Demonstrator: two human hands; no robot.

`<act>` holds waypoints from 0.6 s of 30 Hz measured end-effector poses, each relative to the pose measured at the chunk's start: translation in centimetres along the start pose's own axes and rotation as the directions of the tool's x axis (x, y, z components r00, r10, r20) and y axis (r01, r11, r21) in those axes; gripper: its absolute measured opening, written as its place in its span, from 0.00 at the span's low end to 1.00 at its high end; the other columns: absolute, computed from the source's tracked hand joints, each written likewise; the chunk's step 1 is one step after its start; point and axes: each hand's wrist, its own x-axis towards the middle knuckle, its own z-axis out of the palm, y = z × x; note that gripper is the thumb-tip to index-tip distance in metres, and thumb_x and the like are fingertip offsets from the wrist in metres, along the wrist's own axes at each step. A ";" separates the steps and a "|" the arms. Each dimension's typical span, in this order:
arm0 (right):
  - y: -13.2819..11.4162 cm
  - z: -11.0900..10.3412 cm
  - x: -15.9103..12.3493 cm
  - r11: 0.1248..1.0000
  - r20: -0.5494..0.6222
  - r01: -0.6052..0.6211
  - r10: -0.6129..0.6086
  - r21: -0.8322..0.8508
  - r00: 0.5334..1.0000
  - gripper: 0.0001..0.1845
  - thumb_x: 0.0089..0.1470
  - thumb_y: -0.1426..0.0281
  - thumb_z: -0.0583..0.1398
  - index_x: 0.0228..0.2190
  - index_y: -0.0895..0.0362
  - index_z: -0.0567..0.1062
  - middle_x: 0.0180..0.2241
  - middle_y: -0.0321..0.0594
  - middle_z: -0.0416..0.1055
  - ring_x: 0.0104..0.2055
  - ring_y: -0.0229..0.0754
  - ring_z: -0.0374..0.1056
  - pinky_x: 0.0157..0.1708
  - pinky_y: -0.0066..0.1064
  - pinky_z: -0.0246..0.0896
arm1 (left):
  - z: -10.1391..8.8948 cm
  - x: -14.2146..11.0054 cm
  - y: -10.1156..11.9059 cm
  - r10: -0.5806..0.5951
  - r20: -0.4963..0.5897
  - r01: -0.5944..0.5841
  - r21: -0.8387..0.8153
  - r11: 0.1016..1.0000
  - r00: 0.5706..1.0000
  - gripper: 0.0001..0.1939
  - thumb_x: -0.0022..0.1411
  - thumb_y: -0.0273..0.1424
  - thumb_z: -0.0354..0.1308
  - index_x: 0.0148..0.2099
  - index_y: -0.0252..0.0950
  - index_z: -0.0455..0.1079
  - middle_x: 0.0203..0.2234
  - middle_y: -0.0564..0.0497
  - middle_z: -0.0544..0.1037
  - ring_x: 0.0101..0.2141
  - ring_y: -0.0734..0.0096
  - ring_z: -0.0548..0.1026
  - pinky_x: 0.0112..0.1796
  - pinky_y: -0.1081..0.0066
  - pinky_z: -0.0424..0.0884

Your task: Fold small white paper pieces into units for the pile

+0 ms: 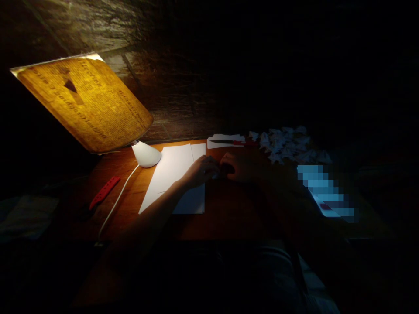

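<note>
**Left grip [200,171] on the sheet [170,174], right grip [240,168] just beside it**

The sheet lies on the bench [229,209], its long axis running away from the person, with a slanting edge crossing it. The left grip is nearer the sheet, curled down on its right edge. The right grip sits just off that edge in deep shadow, its bent fingers turned toward the left grip, nearly meeting it. Neither can be called spread or pinching, because the fingers hide the point of contact. A small white scrap may show between the 2 grips, but it is hard to make out.

Past the sheet, a knife [229,142] lies on a paper strip [225,141], and paper pieces [284,144] are heaped to the right. To the left stand a lamp [146,155] with a printed shade [81,104] and its cord [118,200], beside a red strip [104,192]. A pixelated blue patch [324,192] cannot be identified.
</note>
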 end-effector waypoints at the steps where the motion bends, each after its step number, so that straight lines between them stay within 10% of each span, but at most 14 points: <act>1: -0.1 0.0 0.0 1.000 0.000 -0.001 0.001 -0.004 1.000 0.10 0.50 0.73 0.65 0.38 0.56 0.76 0.43 0.42 0.71 0.42 0.46 0.69 0.43 0.37 0.63 | 0.0 0.0 0.0 0.001 -0.004 -0.001 -0.001 1.000 1.000 0.08 0.67 0.26 0.63 0.41 0.42 0.83 0.42 0.47 0.80 0.45 0.60 0.74 0.50 0.57 0.72; 18: -0.1 -0.3 0.0 1.000 0.023 0.001 -0.001 0.007 1.000 0.11 0.50 0.74 0.65 0.38 0.56 0.77 0.44 0.43 0.71 0.43 0.47 0.69 0.43 0.37 0.62 | -0.1 0.1 0.0 0.004 -0.002 -0.004 -0.024 1.000 1.000 0.08 0.66 0.26 0.63 0.42 0.41 0.83 0.41 0.47 0.80 0.45 0.59 0.75 0.51 0.55 0.71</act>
